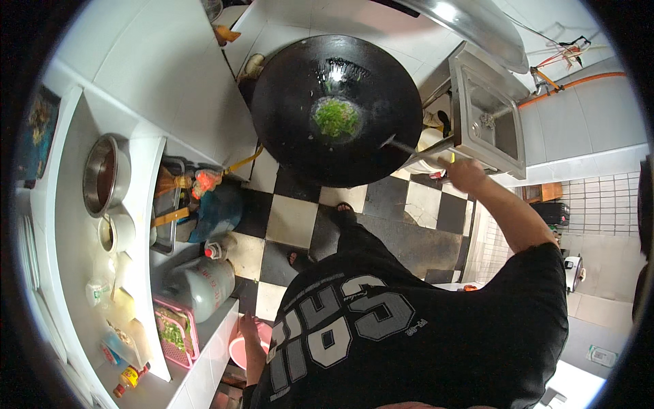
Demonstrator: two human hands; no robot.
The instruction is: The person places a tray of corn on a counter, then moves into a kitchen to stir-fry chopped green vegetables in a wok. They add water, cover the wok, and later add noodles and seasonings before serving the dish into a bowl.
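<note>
A large black wok (291, 133) lies before me, with chopped green vegetables (335, 117) heaped in a little liquid at its bottom. My right hand (464, 176) is closed around the end of a long-handled metal cooking utensil (409, 149). Its far end reaches over the wok's right rim, apart from the greens. Low at my left side hangs my left hand (249, 326), in front of a pink basin (250, 347). Its fingers are small and partly unclear, and I see no object in them.
Right of the wok stands a stainless steel sink (493, 122). Left shelves hold a metal pot (106, 174), a white enamel-like pot (116, 232) and a pink basket (176, 332) with greens. A large clear jug (204, 286) stands beside the basket. The floor is checkered tile (291, 220).
</note>
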